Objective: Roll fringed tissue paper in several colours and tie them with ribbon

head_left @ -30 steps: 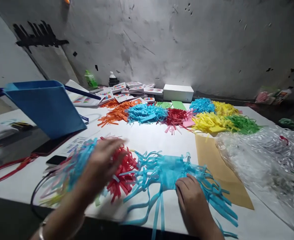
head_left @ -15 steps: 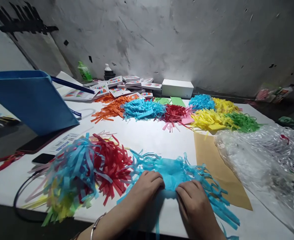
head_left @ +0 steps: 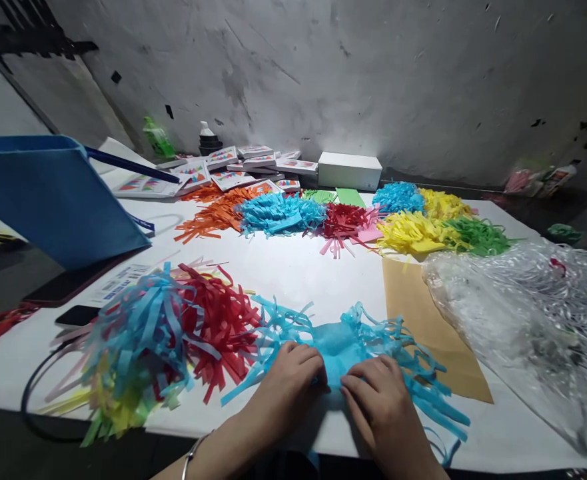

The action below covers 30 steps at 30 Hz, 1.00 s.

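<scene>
Head view: a blue fringe [head_left: 343, 340] of cut paper strips is laid flat at the near edge of the bench [head_left: 293, 273], close to the body so both hands reach it. The left hand [head_left: 293, 377] and right hand [head_left: 380, 403] are set side by side on its near middle, fingers curled down and pinching the paper at the uncut centre band, probably because the strips there are joined and the loose ends are kept free to splay left and right. A mixed heap [head_left: 158, 340] of blue, red and yellow fringes is piled just left of the left hand, touching the blue fringe's strips. Sorted fringe piles [head_left: 343, 223] by colour are ranked along the far side, kept apart from the work spot. A brown sheet [head_left: 428, 327] lies under the fringe's right strips, beside a clear plastic bag [head_left: 523, 320] at right. A blue bag [head_left: 58, 197] stands at left. Small printed boxes [head_left: 238, 170] and a white box [head_left: 349, 170] are stacked against the wall; colour triangles are seen on the lids, writing too small to read. A barcode label [head_left: 118, 283] lies near the bag, unreadable. No brand can be made out.
</scene>
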Tool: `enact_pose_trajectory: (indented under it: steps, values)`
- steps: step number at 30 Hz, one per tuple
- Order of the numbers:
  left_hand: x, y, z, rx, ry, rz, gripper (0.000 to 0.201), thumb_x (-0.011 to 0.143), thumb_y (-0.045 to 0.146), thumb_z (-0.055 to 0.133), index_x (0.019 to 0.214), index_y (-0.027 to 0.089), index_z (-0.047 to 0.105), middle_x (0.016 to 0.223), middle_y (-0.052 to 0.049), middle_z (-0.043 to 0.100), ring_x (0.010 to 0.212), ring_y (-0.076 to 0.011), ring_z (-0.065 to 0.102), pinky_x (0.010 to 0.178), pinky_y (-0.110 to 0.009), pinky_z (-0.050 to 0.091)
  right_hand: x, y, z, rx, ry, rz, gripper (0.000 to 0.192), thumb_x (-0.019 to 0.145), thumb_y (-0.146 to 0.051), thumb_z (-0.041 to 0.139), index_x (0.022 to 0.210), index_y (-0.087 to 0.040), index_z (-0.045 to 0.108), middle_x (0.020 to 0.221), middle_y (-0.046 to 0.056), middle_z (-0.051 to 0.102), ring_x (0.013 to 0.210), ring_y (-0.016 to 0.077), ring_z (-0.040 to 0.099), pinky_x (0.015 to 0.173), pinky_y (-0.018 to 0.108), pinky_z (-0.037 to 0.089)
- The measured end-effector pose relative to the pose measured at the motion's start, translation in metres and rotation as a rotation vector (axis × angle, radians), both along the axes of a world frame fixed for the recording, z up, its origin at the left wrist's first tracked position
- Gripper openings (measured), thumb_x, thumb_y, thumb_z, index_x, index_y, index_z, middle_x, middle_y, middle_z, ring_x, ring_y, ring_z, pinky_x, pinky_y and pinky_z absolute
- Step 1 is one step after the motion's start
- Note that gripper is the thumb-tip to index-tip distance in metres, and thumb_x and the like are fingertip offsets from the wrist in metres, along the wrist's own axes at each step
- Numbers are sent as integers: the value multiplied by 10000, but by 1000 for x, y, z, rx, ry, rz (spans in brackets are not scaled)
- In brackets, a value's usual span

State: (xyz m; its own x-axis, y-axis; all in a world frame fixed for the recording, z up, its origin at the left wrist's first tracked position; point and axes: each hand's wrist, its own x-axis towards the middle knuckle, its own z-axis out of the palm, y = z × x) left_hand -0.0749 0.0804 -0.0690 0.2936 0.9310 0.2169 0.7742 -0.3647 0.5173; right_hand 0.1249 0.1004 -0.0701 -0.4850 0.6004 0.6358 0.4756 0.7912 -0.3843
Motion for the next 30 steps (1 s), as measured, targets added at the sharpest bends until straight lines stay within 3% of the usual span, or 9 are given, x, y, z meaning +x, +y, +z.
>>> enact_pose_trajectory:
  steps: [3,6,8,10,14,17,23,26,30]
  values:
    - [-1,-1,0,-2,-2,-24,252,743,98,841,816,195,620,866,26,690,834,-189,617,795,-336,353,-3,0,-1,81,-45,-30,254,1000,-147,452,811,-191,615,769,12,631,753,175,561,884,381,374]
    - [-2,-4,-3,38,-1,-71,237,804,255,813,930,217,616,993,-6,696,894,-214,605,806,-349,351,-5,-2,-5,218,-107,-31,262,979,-85,427,834,-163,630,825,50,678,837,198,610,950,399,399]
    - [-1,-5,-5,86,41,-87,90,899,196,696,917,220,611,972,-5,702,869,-203,599,799,-350,338,-5,-3,-9,303,-124,1,288,980,-55,383,919,-128,654,992,99,723,995,227,640,1033,402,392]
    - [0,-6,-6,145,87,-96,130,944,112,597,861,212,593,901,6,706,827,-188,593,802,-351,328,-4,-3,-13,342,-151,-3,339,988,-39,328,947,-114,656,1060,114,733,1070,225,649,1107,393,355]
    - [-1,-11,-6,207,97,-163,152,975,86,538,902,214,578,939,15,727,871,-167,613,957,-364,302,8,-4,-23,238,-179,-10,359,982,-29,297,1013,-145,636,937,52,744,992,168,689,1140,345,334]
    - [-4,-12,-2,113,97,-193,184,946,58,541,980,227,606,984,16,744,910,-167,639,959,-348,322,20,-7,-27,104,-182,61,286,967,-74,397,1163,-160,588,1006,41,736,1043,166,680,1085,331,401]
    - [-11,8,22,-242,258,44,202,954,151,520,864,219,688,825,3,751,753,-177,665,749,-291,423,17,-3,-24,-37,-114,-145,118,998,-211,503,946,-240,606,869,30,663,822,204,632,778,343,483]
    - [-10,22,31,-273,328,111,250,963,244,519,787,186,687,774,-56,749,697,-215,676,609,-281,400,4,7,-24,-26,-119,-293,216,1026,-264,435,886,-244,598,748,24,622,720,223,577,721,363,430]
    - [-8,31,30,-291,415,187,191,924,227,538,860,162,705,861,-127,770,796,-287,719,653,-318,449,-6,19,-20,-2,-213,-413,279,1014,-241,404,809,-236,593,678,42,599,676,256,549,679,397,374]
